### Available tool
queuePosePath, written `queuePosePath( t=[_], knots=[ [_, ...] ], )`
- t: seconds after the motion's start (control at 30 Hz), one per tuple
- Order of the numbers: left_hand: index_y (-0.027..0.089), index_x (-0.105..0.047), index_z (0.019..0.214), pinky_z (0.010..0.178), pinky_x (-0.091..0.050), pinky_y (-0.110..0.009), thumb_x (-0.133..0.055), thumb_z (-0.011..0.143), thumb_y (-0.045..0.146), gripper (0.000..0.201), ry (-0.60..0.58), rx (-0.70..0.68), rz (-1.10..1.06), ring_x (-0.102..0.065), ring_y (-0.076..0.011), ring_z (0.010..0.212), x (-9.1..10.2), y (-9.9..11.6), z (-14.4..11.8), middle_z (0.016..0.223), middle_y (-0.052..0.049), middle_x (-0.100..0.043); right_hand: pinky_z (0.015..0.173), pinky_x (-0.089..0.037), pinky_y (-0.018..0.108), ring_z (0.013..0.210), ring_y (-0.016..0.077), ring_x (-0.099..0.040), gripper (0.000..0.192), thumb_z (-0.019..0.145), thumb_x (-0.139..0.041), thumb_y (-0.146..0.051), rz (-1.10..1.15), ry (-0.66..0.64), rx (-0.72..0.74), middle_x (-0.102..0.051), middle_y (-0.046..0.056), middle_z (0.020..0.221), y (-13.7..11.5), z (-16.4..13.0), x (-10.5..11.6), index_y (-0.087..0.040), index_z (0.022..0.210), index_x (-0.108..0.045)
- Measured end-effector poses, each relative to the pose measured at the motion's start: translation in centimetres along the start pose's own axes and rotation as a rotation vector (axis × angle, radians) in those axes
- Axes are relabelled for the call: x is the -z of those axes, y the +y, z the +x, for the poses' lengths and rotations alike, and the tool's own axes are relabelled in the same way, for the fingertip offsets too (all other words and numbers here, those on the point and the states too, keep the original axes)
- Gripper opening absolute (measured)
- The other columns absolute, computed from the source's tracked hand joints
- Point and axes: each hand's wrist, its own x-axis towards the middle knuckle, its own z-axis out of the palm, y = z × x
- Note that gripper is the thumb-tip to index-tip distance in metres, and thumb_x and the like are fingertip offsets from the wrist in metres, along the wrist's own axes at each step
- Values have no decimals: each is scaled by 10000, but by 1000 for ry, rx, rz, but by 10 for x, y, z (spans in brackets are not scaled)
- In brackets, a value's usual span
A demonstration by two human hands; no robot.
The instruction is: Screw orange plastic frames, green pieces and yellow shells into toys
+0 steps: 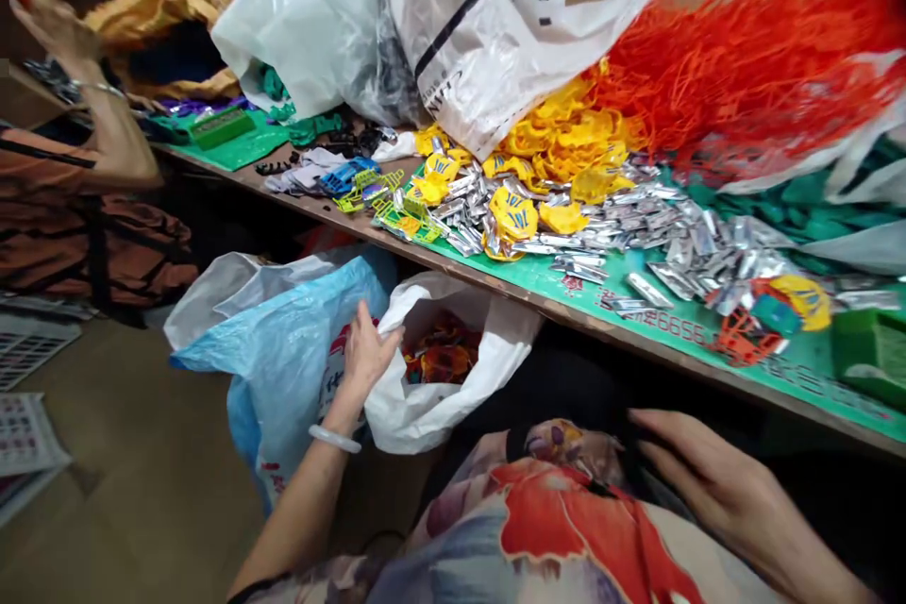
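My left hand [368,351], with a pale bangle on its wrist, is at the left rim of a white plastic bag [411,425]. Its thumb and fingers close on that rim. Inside the bag lie orange and yellow plastic pieces [444,360]. A blue plastic bag [276,340] stands directly left of this hand. Over my lap, my right hand [708,477] has its fingers stretched out, next to dark cloth, and nothing shows in it. On the table above are small silver packets [665,226] and yellow printed plastic pieces [513,215].
The table edge [495,278] runs above both bags. Heaped red strands [764,66], a white printed bag [488,47] and a translucent bag [304,19] stand behind the packets. A green box [870,354] is far right. At left, another person's arm [117,123] is raised.
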Motion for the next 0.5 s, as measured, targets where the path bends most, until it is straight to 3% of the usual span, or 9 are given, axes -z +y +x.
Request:
queuePosePath(
  t=[0.1, 0.17, 0.2, 0.27, 0.3, 0.4, 0.5],
  knots=[
    [130, -558, 1268, 706, -481, -333, -592, 810, 346, 508, -147, 98, 67, -679, -285, 840, 3, -3, -6, 931, -130, -733, 926, -507, 367, 1111, 218, -591, 326, 922, -439, -162, 130, -85, 368, -644, 123, 1158, -43, 68, -27, -205, 1233, -528],
    [208, -660, 1133, 708, -464, -292, -518, 859, 297, 321, -193, 116, 95, -685, -247, 840, 9, 4, -5, 915, -87, -753, 963, -464, 432, 1211, 262, -509, 327, 919, -420, -160, 111, -264, 591, -593, 154, 1252, -61, 111, -48, -180, 1211, -566],
    [230, -684, 1088, 720, -458, -280, -493, 869, 272, 293, -199, 124, 108, -684, -236, 861, 13, 8, -3, 937, -75, -758, 1000, -425, 464, 1281, 279, -444, 352, 926, -414, -166, 64, -374, 615, -539, 160, 1329, -66, 129, -59, -187, 1251, -550],
    [235, -701, 1061, 733, -453, -273, -480, 864, 245, 297, -196, 146, 138, -683, -231, 887, 21, 17, 3, 963, -72, -762, 1051, -346, 532, 1339, 311, -371, 412, 921, -423, -159, -47, -562, 530, -483, 183, 1380, -68, 158, -79, -180, 1324, -504],
    [229, -707, 1057, 730, -454, -274, -485, 856, 246, 299, -190, 157, 153, -684, -235, 886, 24, 21, 8, 958, -76, -764, 1054, -346, 519, 1310, 307, -408, 407, 905, -434, -134, -88, -638, 466, -520, 193, 1330, -66, 168, -88, -155, 1300, -530],
    [222, -719, 1034, 720, -463, -270, -500, 825, 250, 304, -166, 176, 193, -685, -238, 876, 37, 33, 28, 934, -64, -769, 1039, -391, 382, 1050, 229, -589, 272, 850, -464, -57, -108, -783, 375, -664, 159, 1020, -53, 181, -101, -106, 993, -690],
    [228, -714, 1032, 731, -470, -255, -483, 815, 256, 318, -122, 171, 224, -680, -221, 881, 52, 48, 47, 940, -28, -763, 968, -437, 336, 949, 220, -608, 250, 826, -471, -43, -83, -842, 344, -685, 134, 887, -41, 175, -91, -120, 791, -706]
  ],
)
